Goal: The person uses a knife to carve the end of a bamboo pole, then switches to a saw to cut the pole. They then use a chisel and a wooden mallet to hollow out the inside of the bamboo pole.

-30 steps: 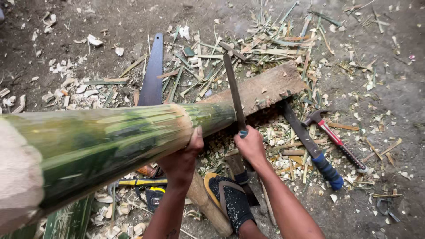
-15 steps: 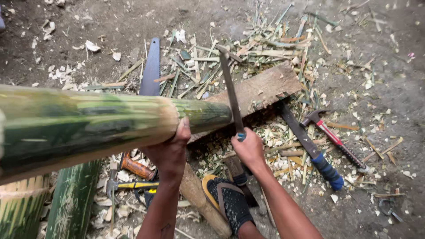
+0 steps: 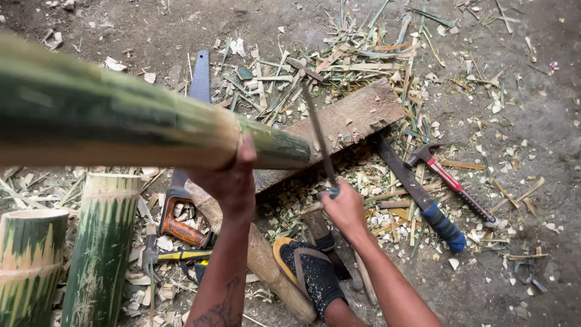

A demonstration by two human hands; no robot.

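I see the green bamboo pole (image 3: 121, 121) lying nearly level, long axis left to right, its cut end resting on the wooden plank (image 3: 345, 121). My left hand (image 3: 233, 178) clamps it; my right hand (image 3: 345, 209) grips a thin blade (image 3: 318, 136) upright.

The bamboo pole (image 3: 121, 121) has been swung up and leftward above the plank (image 3: 345, 121), its near end now lifted off-frame. The left hand (image 3: 233, 178) has been shifted left along it, away from the blade (image 3: 318, 136).
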